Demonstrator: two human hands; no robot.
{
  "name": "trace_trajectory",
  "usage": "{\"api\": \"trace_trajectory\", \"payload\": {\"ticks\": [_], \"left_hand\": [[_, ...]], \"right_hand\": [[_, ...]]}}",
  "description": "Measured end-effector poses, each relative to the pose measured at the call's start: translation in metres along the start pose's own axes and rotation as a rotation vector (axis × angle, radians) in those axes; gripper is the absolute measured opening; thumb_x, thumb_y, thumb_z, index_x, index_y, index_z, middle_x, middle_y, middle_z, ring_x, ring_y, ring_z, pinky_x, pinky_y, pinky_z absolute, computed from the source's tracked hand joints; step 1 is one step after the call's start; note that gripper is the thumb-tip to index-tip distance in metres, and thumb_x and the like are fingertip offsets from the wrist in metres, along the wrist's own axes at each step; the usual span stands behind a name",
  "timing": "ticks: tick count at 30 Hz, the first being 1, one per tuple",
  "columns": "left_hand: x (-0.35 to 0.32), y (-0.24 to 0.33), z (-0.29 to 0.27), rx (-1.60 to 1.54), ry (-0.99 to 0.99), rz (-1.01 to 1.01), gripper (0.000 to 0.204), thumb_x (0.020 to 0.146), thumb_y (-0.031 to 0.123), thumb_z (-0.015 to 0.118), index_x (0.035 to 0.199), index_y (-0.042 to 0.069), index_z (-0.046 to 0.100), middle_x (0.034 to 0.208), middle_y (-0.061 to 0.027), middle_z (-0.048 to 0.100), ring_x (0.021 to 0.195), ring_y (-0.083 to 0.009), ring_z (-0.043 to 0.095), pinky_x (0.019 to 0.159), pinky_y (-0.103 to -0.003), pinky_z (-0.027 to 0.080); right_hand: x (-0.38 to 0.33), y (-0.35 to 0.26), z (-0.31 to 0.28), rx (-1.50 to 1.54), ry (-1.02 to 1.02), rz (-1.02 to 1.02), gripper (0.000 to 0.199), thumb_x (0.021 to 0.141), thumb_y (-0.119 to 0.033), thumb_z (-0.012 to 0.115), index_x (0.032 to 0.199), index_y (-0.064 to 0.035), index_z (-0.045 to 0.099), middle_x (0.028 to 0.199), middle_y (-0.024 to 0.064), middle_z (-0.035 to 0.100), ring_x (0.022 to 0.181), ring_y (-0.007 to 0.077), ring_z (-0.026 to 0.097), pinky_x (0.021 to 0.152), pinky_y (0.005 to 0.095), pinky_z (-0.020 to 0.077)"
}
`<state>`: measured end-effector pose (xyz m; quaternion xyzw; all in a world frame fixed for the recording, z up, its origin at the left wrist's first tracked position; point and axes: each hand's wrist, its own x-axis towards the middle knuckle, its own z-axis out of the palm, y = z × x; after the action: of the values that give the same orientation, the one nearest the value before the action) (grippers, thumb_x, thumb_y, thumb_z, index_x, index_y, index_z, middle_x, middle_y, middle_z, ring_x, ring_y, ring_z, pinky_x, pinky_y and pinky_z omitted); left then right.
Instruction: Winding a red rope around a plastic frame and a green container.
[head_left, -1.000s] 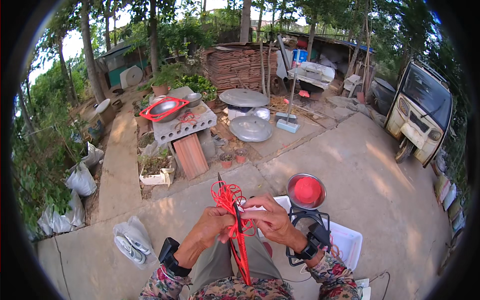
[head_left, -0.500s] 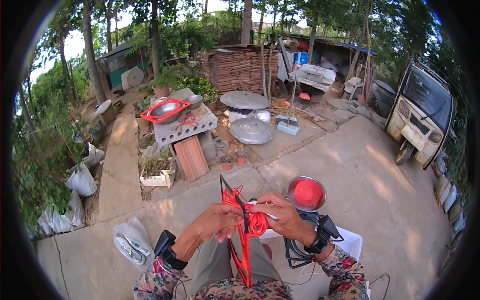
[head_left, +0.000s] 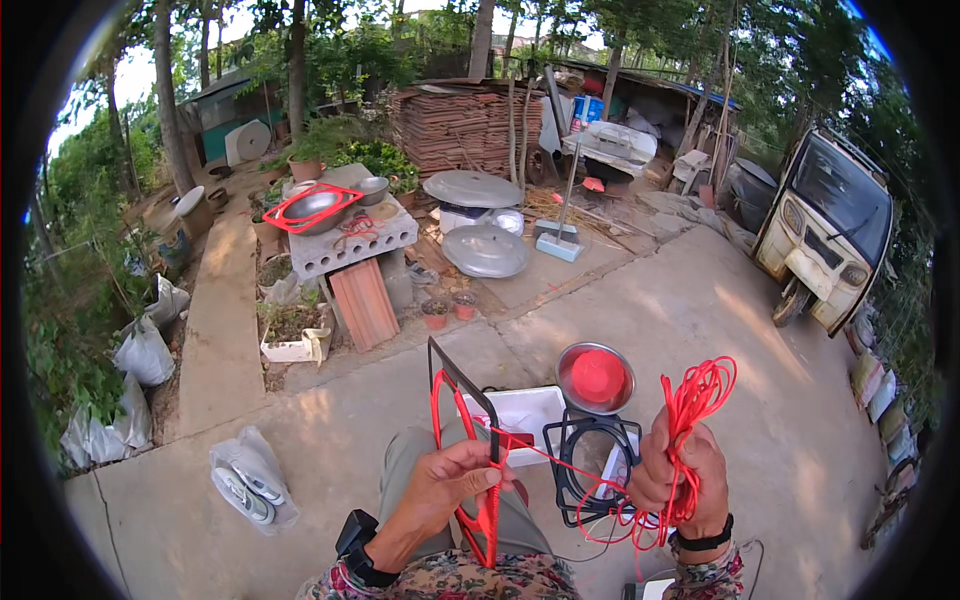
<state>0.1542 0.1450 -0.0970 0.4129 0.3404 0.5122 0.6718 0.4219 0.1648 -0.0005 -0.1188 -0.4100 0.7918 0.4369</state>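
Note:
My left hand (head_left: 452, 484) is closed round the side of a square frame (head_left: 463, 378) standing up over my lap. Part of the frame is bare black, and its near part is wrapped in red cord. Out to the right, my right hand (head_left: 688, 478) grips a looped bundle of red cord (head_left: 702, 392). A single strand runs slackly from the frame to the bundle, and loose loops hang below my right fist. Between my hands lie black frames (head_left: 563, 447) with a round opening, partly over a white plastic bin (head_left: 515, 403).
A metal bowl (head_left: 630, 385) holding a red ball of cord (head_left: 597, 374) stands beyond the frames. Bagged white shoes (head_left: 250, 490) lie to the left. Ahead are a block table (head_left: 370, 240) with a red-wrapped frame (head_left: 313, 207), metal lids (head_left: 485, 251) and a broom (head_left: 558, 243). A three-wheeled vehicle (head_left: 825, 235) stands right.
My right hand has moved away from the frame to the right, carrying the cord bundle and drawing out a strand. My left hand stays on the frame. The bin and black frames have become more visible.

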Motion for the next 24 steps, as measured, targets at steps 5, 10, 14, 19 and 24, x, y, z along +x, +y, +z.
{"api": "trace_trajectory", "payload": {"ticks": [5,10,14,19,24], "left_hand": [[0.006,-0.011,0.011,-0.055,-0.005,0.001,0.029,0.087,0.006,0.064,0.114,-0.002,0.058,0.095,-0.0116,0.066,0.076,-0.0146,0.065,0.05,-0.021,0.048],[0.009,-0.022,0.017,-0.047,0.016,0.077,0.029,0.088,0.003,0.061,0.116,-0.003,0.056,0.095,-0.0127,0.066,0.075,-0.0161,0.065,0.048,-0.021,0.047],[0.012,-0.038,0.013,-0.017,0.073,0.216,0.041,0.089,0.003,0.061,0.128,-0.002,0.048,0.098,-0.0097,0.064,0.075,-0.0088,0.061,0.051,-0.02,0.045],[0.01,-0.043,0.02,-0.135,0.044,0.33,0.05,0.087,0.001,0.063,0.133,-0.001,0.043,0.102,-0.0096,0.062,0.078,-0.0088,0.059,0.059,-0.021,0.05],[0.01,-0.047,0.021,0.219,0.15,0.501,0.039,0.086,-0.001,0.063,0.123,-0.002,0.051,0.099,-0.0076,0.057,0.079,-0.0099,0.06,0.06,-0.023,0.052]], "right_hand": [[-0.001,0.026,-0.022,-1.084,0.389,0.0,0.032,0.084,-0.015,0.069,0.112,-0.0021,0.06,0.068,-0.0006,0.054,0.059,0.0037,0.047,0.053,0.0222,0.0391],[0.011,0.055,-0.031,-1.324,0.195,0.082,0.028,0.087,-0.021,0.067,0.11,-0.0059,0.063,0.064,-0.0003,0.055,0.056,0.0039,0.049,0.049,0.0249,0.0387],[-0.005,0.072,-0.008,-1.117,0.121,0.084,0.031,0.089,-0.024,0.065,0.113,-0.0049,0.06,0.061,0.0005,0.057,0.048,0.006,0.048,0.045,0.0262,0.0374],[-0.009,0.11,0.015,-0.868,-0.112,0.084,0.037,0.092,-0.024,0.061,0.123,-0.0066,0.053,0.057,0.0004,0.055,0.047,0.0081,0.05,0.047,0.0262,0.0397],[-0.027,0.125,0.008,-0.929,-0.151,0.225,0.035,0.092,-0.021,0.06,0.124,-0.0064,0.054,0.058,0.0009,0.055,0.047,0.0091,0.051,0.047,0.0265,0.0424]]}}
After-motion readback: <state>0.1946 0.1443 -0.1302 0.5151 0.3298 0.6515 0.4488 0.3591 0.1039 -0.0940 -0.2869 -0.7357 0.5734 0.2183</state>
